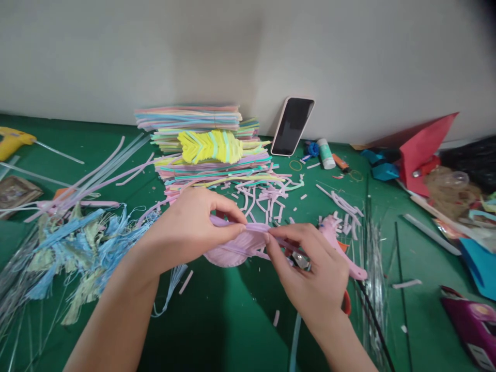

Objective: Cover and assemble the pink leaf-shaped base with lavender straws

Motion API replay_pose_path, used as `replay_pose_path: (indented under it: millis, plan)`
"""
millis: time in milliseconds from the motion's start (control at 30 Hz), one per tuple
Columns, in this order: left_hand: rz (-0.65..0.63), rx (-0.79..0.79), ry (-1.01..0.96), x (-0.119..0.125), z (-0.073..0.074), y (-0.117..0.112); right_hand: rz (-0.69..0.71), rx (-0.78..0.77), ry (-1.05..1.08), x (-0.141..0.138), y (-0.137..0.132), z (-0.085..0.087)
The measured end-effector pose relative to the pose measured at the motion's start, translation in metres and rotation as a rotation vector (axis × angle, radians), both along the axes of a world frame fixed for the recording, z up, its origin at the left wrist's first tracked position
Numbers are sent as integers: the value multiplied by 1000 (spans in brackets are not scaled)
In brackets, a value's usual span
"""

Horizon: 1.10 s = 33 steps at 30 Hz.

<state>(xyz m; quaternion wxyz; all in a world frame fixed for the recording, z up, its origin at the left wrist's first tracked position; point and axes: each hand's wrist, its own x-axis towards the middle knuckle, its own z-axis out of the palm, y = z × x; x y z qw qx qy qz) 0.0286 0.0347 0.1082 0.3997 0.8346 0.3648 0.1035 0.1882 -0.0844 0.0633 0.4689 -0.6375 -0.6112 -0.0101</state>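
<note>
In the head view, a rounded lilac piece made of pipe cleaners (228,253) is held up above the green table. My left hand (189,222) pinches its upper edge between thumb and fingers. My right hand (310,263) pinches the same edge a little to the right, with its fingertips closed on a lilac pipe cleaner strand. Short cut lilac pipe cleaner bits (267,199) lie just beyond the hands. Behind my right hand a metal tool (301,260) shows in part. A pink pipe cleaner piece (333,232) lies to the right of that hand.
Pipe cleaner bundles (189,118) lie at the back, with a yellow pipe cleaner piece (211,146) on top. A phone (293,126) leans against the wall. Blue and green tassels (85,253) and a yellow glue gun (15,143) are at left. Clear strands (374,279) lie at right.
</note>
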Motion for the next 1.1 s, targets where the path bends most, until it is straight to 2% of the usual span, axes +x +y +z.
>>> replay_pose_path:
  millis: [433, 533, 667, 733, 800, 867, 967, 1100]
  plan:
    - [-20, -29, 4, -1, 1, 0, -141, -234, 283, -8, -2, -7]
    - [-29, -35, -10, -1, 1, 0, -121, -244, 311, -5, -3, -6]
    - [-31, -39, -27, 0, 1, -1, -50, -201, 214, 2, -1, -2]
    - [-42, -34, -45, -1, 3, -2, 24, -267, 210, 4, 0, 0]
    - [-38, -23, -40, -4, 6, -1, 70, -374, 297, 4, 0, 3]
    - [-2, -5, -20, -11, 9, 3, 64, -414, 434, 3, 0, 6]
    - [70, -26, -82, -24, 8, 13, 23, -349, 625, 2, -1, 11]
    - [82, -172, -291, -29, -1, 25, 30, -309, 817, 0, 1, 13]
